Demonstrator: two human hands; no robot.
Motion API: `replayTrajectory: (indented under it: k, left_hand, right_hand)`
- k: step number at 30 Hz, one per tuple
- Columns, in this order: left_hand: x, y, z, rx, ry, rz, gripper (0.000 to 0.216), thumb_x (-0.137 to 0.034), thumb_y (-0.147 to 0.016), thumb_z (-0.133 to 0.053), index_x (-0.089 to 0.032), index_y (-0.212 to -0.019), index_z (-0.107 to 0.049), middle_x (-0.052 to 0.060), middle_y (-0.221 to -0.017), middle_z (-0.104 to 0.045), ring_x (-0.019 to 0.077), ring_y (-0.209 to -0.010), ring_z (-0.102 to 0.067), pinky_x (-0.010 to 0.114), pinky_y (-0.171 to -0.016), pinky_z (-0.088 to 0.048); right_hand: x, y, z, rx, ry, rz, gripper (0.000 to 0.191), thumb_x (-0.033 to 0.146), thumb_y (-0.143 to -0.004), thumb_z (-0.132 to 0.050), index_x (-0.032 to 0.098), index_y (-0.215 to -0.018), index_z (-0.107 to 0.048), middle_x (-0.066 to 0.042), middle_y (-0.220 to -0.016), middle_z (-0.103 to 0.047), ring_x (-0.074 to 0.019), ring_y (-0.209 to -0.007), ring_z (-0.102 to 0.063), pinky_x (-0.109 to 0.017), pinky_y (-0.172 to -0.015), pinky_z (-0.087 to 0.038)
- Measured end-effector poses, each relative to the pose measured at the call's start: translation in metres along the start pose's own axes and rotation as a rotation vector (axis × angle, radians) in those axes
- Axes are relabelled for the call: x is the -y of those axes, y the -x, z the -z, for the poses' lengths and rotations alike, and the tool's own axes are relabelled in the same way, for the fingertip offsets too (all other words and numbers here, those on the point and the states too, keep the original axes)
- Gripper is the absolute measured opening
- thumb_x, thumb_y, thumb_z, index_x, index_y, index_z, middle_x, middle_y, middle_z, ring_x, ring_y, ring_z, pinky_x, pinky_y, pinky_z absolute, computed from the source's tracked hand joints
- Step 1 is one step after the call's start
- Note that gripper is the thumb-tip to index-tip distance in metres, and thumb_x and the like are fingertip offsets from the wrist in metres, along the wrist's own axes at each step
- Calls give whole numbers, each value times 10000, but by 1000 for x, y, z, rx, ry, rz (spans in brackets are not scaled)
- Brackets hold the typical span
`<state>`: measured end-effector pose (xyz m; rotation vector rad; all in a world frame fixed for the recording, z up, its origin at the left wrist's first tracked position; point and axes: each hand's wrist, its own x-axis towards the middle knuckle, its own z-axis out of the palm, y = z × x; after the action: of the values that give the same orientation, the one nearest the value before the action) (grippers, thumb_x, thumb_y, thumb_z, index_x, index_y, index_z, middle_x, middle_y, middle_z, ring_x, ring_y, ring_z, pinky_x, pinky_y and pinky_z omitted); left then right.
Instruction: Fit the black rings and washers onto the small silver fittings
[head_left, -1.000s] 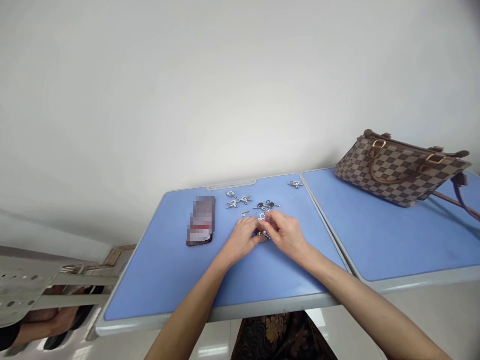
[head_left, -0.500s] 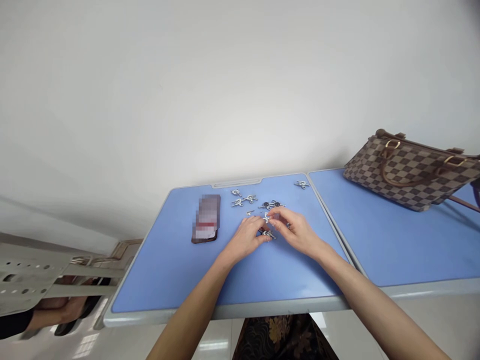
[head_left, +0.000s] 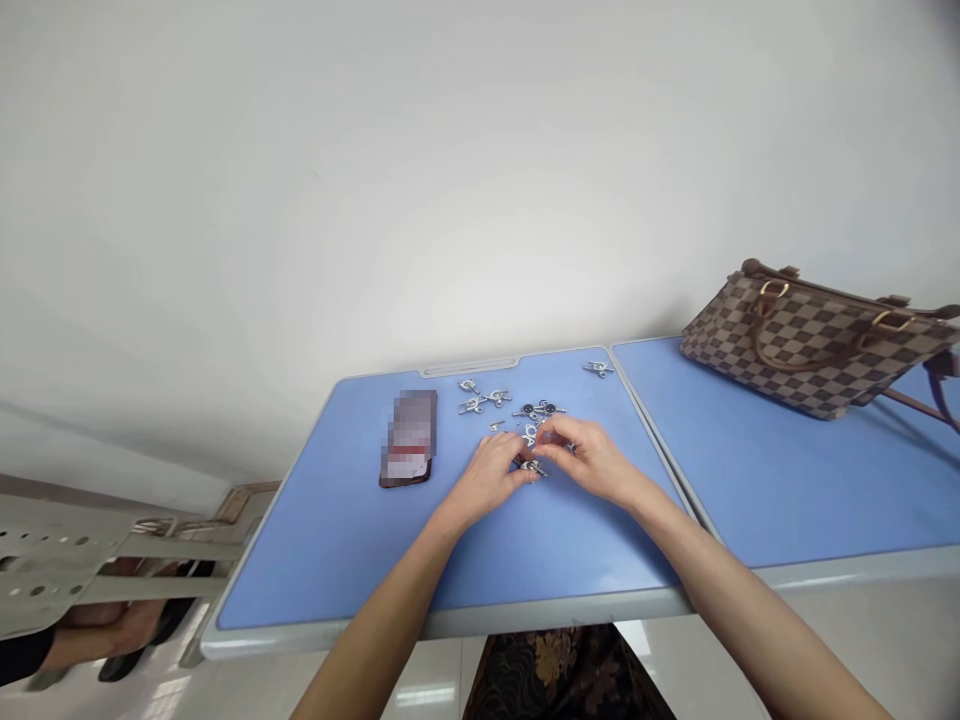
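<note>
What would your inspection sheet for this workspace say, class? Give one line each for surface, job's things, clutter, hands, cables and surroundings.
Surface: two joined blue table tops with grey edges.
Job's things: small silver metal clasps, scattered, one set apart near the far edge.
Clutter: pixelated flat item in a dark brown case; brown checkered handbag on the right-hand top.
Hands: left hand and right hand meet over the clasps; any grip is hidden.
Cables: nothing seen.
Surroundings: white wall, glossy tiled floor, perforated pale rack at lower left.
</note>
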<state>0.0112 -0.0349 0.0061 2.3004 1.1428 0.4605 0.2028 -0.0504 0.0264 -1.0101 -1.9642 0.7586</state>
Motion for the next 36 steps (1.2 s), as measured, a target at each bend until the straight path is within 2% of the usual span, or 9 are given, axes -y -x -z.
replayTrajectory:
  k: [7,16,25,32,36]
  left_hand:
    - [4,0,-5,-36,-42,-23,176,-301,-812,-648,-184,-807,-517,15,-877,-594,208,-885,-535,353,-797,-383]
    - [4,2,-7,-55,-53,-28,166,-305,-796,-673,-185,-840,-568,14,-894,-631,208,-897,-557,345,-806,-370]
    - [3,5,-1,-83,-71,-55,177,-320,-795,-677,-207,-913,-609,14,-942,-647,206,-951,-562,343,-854,-370]
    - [10,5,1,-41,-33,-105,383,-441,-751,-708,-221,-1054,-623,31,-1011,-623,212,-1010,-543,348,-910,-373]
    - [14,5,5,-1,-13,-88,373,-337,-744,-733,-229,-1082,-618,37,-1033,-618,223,-1048,-532,363,-930,-373]
  right_hand:
    - [3,1,-9,-69,29,-5,118,251,-880,-552,187,-781,-548,5,-711,-596,-112,-597,-505,-229,-565,-392]
    - [-2,2,-16,-124,-18,-53,127,290,-864,-562,194,-786,-534,19,-663,-559,-104,-548,-474,-226,-534,-392]
    - [-15,-3,-19,-229,-377,-188,211,405,-879,-547,194,-865,-542,15,-741,-567,-113,-567,-570,-249,-562,-477]
    - [-24,-9,-13,-369,-579,-227,254,431,-824,-622,192,-847,-538,12,-722,-608,-109,-499,-569,-255,-506,-501]
    - [-23,-9,-11,-388,-594,-238,263,439,-812,-632,192,-829,-543,11,-714,-611,-108,-490,-570,-256,-497,-506]
